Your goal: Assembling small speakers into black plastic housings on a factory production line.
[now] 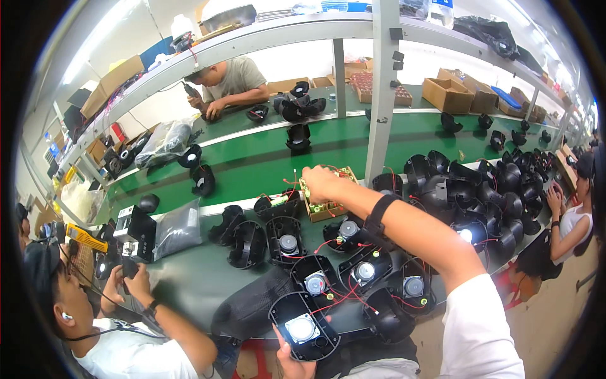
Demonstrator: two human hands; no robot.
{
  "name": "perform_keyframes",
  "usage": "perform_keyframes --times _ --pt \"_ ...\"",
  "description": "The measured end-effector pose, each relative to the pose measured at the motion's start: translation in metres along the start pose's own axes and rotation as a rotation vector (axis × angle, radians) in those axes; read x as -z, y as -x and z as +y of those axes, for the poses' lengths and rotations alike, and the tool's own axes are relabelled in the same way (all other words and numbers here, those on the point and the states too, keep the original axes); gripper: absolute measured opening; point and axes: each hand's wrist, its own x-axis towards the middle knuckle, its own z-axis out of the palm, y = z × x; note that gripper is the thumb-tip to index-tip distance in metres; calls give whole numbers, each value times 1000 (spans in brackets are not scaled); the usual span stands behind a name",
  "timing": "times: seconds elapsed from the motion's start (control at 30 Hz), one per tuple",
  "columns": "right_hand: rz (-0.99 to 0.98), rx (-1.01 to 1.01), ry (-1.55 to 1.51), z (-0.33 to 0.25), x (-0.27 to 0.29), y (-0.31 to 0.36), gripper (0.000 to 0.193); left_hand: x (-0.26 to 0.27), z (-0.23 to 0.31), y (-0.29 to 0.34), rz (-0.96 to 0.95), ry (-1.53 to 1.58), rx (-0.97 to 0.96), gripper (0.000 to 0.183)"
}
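At the lower middle, my left hand (293,362) grips a black oval speaker housing (323,340) by its near edge. A round silver speaker (302,328) sits inside it. My right arm reaches far across the bench, a black band on its wrist. My right hand (324,187) is over a cardboard box (324,216) holding small green-and-brass parts with red wires. Its fingers are curled, and what they hold, if anything, is hidden. More open housings with silver speakers and red leads, such as one housing (314,275), lie between my hands.
Black shells (499,189) pile up on the right. A green conveyor belt (246,155) runs behind the bench, under a shelf post (383,95). A co-worker (126,341) handles a small dark object at left, near a plastic bag (178,228). Others sit across and at right.
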Motion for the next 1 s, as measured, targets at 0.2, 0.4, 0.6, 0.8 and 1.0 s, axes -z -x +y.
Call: perform_keyframes --times 0.2,0.4,0.6,0.8,1.0 --pt "266 -55 -138 7 40 25 43 -29 0 -7 -104 -59 -79 79" --pt "797 227 -347 28 70 51 19 -75 10 -10 -236 -213 -116 80" --pt "676 250 -319 47 54 58 20 -85 5 -9 -278 -224 -77 79" --pt "564 316 -232 35 32 44 11 -74 -2 -4 -259 -168 -140 79" --pt "839 364 -426 41 37 30 11 -66 2 -11 -262 -191 -114 80"
